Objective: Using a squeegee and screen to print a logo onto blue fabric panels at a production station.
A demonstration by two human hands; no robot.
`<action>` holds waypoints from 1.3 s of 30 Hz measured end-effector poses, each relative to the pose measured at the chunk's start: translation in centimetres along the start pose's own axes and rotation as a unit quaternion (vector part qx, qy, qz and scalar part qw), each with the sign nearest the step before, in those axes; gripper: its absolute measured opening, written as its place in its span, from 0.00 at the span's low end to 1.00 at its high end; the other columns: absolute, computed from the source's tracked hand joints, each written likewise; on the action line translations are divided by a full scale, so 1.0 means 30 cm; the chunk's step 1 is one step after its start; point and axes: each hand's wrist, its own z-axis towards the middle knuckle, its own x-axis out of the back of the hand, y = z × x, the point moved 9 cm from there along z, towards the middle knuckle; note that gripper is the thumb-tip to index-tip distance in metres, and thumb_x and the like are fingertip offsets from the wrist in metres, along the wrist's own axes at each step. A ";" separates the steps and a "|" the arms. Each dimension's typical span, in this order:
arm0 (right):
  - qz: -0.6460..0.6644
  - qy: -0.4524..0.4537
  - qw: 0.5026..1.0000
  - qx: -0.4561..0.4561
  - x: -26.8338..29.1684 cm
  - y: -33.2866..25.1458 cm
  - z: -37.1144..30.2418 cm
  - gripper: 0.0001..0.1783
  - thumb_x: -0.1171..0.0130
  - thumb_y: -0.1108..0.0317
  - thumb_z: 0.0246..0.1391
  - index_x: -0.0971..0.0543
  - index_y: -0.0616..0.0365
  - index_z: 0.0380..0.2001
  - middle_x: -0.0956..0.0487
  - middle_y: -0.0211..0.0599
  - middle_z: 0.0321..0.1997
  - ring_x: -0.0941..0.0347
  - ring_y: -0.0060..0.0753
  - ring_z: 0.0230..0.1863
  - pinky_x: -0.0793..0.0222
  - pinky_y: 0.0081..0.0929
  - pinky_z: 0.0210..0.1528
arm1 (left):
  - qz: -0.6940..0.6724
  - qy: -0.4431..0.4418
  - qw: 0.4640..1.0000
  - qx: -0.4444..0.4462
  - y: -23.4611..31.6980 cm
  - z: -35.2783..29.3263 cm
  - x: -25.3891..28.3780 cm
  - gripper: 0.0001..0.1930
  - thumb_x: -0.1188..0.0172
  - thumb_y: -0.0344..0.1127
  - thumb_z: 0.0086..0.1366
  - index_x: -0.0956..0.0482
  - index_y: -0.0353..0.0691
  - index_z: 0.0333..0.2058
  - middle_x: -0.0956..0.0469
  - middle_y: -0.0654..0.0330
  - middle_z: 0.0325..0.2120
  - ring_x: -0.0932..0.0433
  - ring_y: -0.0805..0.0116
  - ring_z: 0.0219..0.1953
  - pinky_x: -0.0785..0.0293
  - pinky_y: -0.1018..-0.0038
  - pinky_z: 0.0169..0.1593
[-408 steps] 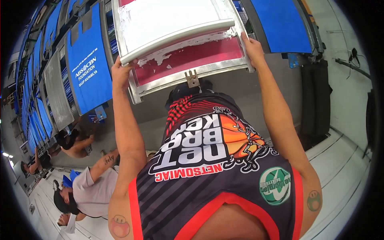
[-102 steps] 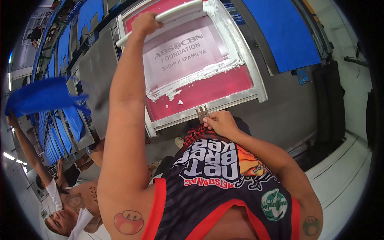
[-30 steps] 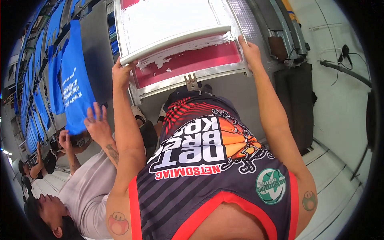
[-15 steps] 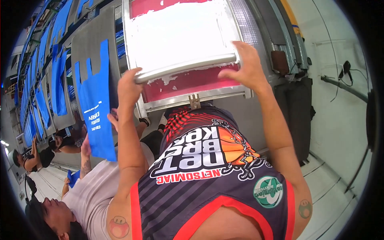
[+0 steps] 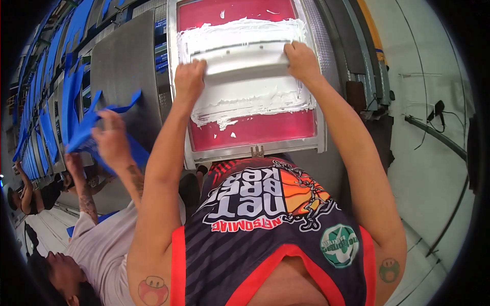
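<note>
A screen printing frame (image 5: pixel 320 130) lies in front of me, its red mesh (image 5: pixel 245 136) spread with thick white ink (image 5: pixel 240 99). Across the ink runs a wide squeegee (image 5: pixel 245 57), about midway up the mesh. Closed round its left end is my left hand (image 5: pixel 191 79). At the right end my right hand (image 5: pixel 304 62) grips the squeegee too. The squeegee's blade edge cannot be made out in the ink.
To my left a co-worker's hands hold a blue fabric bag (image 5: pixel 92 135) beside a grey board (image 5: pixel 125 66). More blue bags (image 5: pixel 48 132) lie on boards along a long rack. A white wall (image 5: pixel 434 127) with hanging cables stands on the right.
The squeegee has moved from the near part of the mesh toward the far side, and my right hand has closed on it. The co-worker's blue bag has been raised and crumpled.
</note>
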 end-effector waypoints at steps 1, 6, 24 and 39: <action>0.002 -0.002 1.000 -0.001 0.033 -0.026 -0.042 0.13 0.40 0.76 0.35 0.27 0.56 0.29 0.26 0.40 0.33 0.27 0.44 0.38 0.29 0.36 0.38 | -0.018 0.000 1.000 -0.001 0.026 -0.060 0.033 0.15 0.46 0.21 0.49 0.24 0.42 0.37 0.20 0.53 0.32 0.23 0.56 0.34 0.30 0.60 0.42; 0.121 -0.081 0.989 -0.005 0.228 -0.122 -0.274 0.17 0.39 0.76 0.32 0.26 0.55 0.32 0.26 0.37 0.34 0.28 0.42 0.40 0.28 0.37 0.39 | -0.099 -0.126 0.986 0.053 0.140 -0.165 0.300 0.16 0.45 0.22 0.48 0.23 0.41 0.38 0.21 0.53 0.31 0.22 0.52 0.35 0.28 0.58 0.42; -0.059 -0.178 0.982 -0.029 0.021 0.107 0.132 0.13 0.41 0.61 0.43 0.21 0.52 0.34 0.19 0.44 0.33 0.21 0.49 0.36 0.26 0.45 0.38 | -0.012 -0.173 0.983 0.054 -0.134 0.247 0.023 0.13 0.34 0.42 0.48 0.18 0.47 0.34 0.19 0.54 0.25 0.19 0.54 0.30 0.24 0.59 0.35; -0.045 -0.237 0.967 -0.086 0.040 0.102 0.117 0.14 0.40 0.62 0.42 0.21 0.49 0.36 0.19 0.43 0.34 0.22 0.49 0.38 0.26 0.47 0.38 | 0.021 -0.225 0.971 0.080 -0.103 0.206 0.044 0.13 0.34 0.41 0.48 0.18 0.46 0.34 0.19 0.52 0.28 0.19 0.52 0.33 0.25 0.56 0.36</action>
